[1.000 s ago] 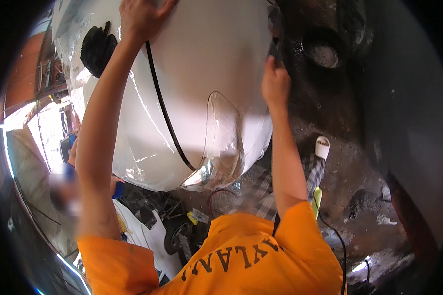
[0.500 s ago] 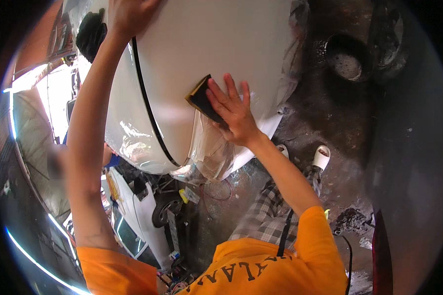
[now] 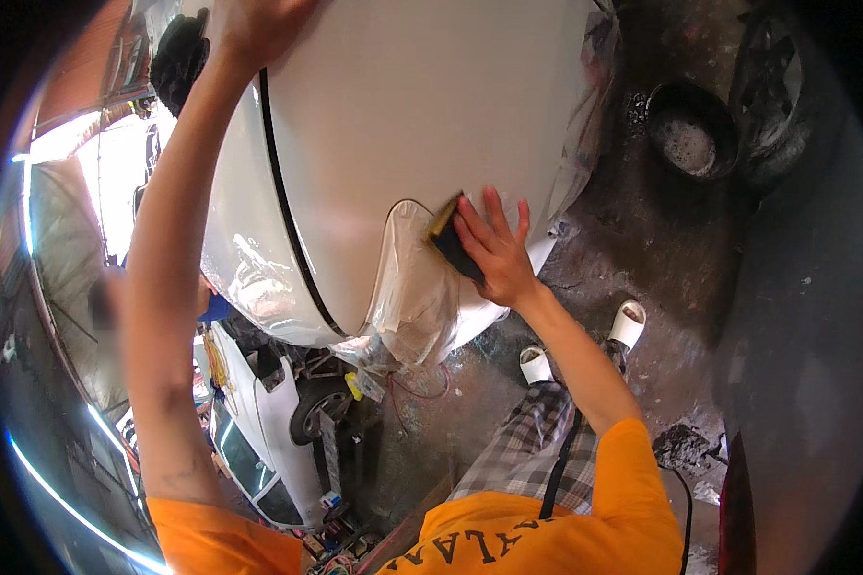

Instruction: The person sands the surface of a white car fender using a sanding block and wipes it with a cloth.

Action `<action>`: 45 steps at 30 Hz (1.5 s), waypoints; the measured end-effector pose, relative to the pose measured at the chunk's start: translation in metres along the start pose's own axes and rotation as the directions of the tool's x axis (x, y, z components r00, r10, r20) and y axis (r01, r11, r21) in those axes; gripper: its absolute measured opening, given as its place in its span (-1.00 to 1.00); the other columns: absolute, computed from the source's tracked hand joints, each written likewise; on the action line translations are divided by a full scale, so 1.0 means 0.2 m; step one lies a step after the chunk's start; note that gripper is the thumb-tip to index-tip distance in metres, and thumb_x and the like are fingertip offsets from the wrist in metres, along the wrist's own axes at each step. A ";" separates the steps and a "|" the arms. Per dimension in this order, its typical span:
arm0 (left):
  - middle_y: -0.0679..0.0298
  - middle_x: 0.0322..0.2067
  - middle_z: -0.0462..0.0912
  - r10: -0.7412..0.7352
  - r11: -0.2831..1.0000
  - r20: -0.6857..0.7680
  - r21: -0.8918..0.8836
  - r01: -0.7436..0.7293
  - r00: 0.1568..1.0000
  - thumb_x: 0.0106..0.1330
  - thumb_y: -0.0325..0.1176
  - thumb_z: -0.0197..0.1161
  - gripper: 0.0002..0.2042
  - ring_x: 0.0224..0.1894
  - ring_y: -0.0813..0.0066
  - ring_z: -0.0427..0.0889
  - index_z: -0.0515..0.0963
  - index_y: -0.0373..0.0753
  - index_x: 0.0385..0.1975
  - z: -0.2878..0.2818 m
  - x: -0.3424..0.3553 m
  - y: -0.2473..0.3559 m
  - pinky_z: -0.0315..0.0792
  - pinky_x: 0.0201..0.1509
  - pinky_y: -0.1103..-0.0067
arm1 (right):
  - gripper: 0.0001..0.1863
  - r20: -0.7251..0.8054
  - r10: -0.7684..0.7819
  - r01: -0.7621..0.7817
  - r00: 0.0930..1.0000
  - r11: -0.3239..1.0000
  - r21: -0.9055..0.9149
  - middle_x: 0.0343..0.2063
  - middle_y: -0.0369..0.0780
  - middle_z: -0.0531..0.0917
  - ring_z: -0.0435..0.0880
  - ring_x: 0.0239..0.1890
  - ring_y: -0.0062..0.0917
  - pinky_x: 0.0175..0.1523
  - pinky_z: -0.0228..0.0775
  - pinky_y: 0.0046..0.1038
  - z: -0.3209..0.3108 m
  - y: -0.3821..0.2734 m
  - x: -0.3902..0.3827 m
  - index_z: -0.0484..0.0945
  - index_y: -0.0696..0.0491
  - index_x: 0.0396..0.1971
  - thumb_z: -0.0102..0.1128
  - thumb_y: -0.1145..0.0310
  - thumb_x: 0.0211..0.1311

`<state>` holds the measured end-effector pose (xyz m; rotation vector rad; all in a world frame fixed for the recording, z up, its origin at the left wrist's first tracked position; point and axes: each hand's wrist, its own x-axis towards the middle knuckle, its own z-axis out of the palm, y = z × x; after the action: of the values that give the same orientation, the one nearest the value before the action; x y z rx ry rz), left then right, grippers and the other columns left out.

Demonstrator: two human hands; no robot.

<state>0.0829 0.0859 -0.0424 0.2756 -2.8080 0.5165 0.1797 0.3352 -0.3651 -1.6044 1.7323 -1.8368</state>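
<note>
A pale, smooth car body panel point(image 3: 355, 125) spreads out in front of me, with a curved black gap point(image 3: 286, 206) along its left part. My right hand point(image 3: 501, 257) presses a dark sheet of sandpaper point(image 3: 458, 251) with a yellowish edge against the panel's near right side, fingers spread over it. Just left of the sandpaper, clear plastic film point(image 3: 414, 297) covers a rounded cut-out in the panel. My left hand point(image 3: 264, 29) reaches to the panel's far left; the upper edge of the picture cuts off its fingers.
On the dark floor at the far right stands a black bucket point(image 3: 692, 131) with greyish contents. Plastic film point(image 3: 585, 115) hangs along the panel's right edge. At lower left are a white car point(image 3: 276, 431) and another person, partly hidden by my left arm. A black bundle point(image 3: 177, 62) lies at far left.
My right hand has slid the sandpaper right and toward me over the panel, uncovering more of the film-covered cut-out. My left hand has stayed nearly in place.
</note>
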 end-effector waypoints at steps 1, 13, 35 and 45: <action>-0.01 0.46 0.15 -0.015 1.000 -0.005 -0.008 0.015 1.000 0.30 0.29 0.14 -0.38 0.51 -0.11 0.05 0.56 0.02 0.22 0.01 0.00 0.01 -0.03 0.50 -0.08 | -0.25 -0.013 0.011 -0.011 1.000 1.000 0.006 0.54 -0.31 0.11 -0.17 0.60 -0.17 0.45 -0.67 0.25 -0.01 -0.04 0.04 0.32 0.01 0.40 0.19 0.32 0.11; -0.03 0.42 0.24 0.044 0.999 -0.046 -0.030 -0.045 0.998 0.30 0.13 0.23 -0.49 0.46 -0.11 0.17 0.59 0.03 0.18 0.01 0.00 -0.02 0.10 0.49 0.06 | -0.14 -0.047 0.011 -0.015 0.999 0.996 -0.090 0.54 -0.31 0.10 -0.15 0.60 -0.21 0.48 -0.57 0.21 -0.02 -0.11 0.13 0.24 -0.06 0.44 0.32 0.36 0.06; 0.01 0.42 0.24 0.020 0.998 -0.026 0.058 -0.018 0.999 0.29 0.03 0.26 -0.54 0.46 -0.08 0.18 0.59 0.06 0.17 -0.09 0.00 -0.01 0.12 0.48 0.07 | -0.08 -0.043 -0.125 0.123 0.991 0.992 -0.039 0.54 -0.31 0.10 -0.12 0.60 -0.24 0.48 -0.53 0.20 -0.10 -0.20 0.39 0.25 -0.06 0.44 0.33 0.50 -0.06; -0.03 0.42 0.23 0.055 0.999 -0.070 0.002 -0.055 0.996 0.31 0.13 0.21 -0.49 0.46 -0.08 0.18 0.59 0.01 0.18 0.00 0.01 -0.01 0.10 0.49 0.09 | -0.09 -0.068 0.252 -0.258 0.965 0.961 -0.096 0.54 -0.16 0.04 -0.22 0.59 -0.05 0.45 -0.46 0.30 0.14 -0.16 -0.20 0.16 0.03 0.47 0.32 0.23 0.09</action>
<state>0.0823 0.0831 -0.0407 0.1778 -2.7543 0.5280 0.2351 0.3561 -0.3690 -1.2999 1.9827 -1.7084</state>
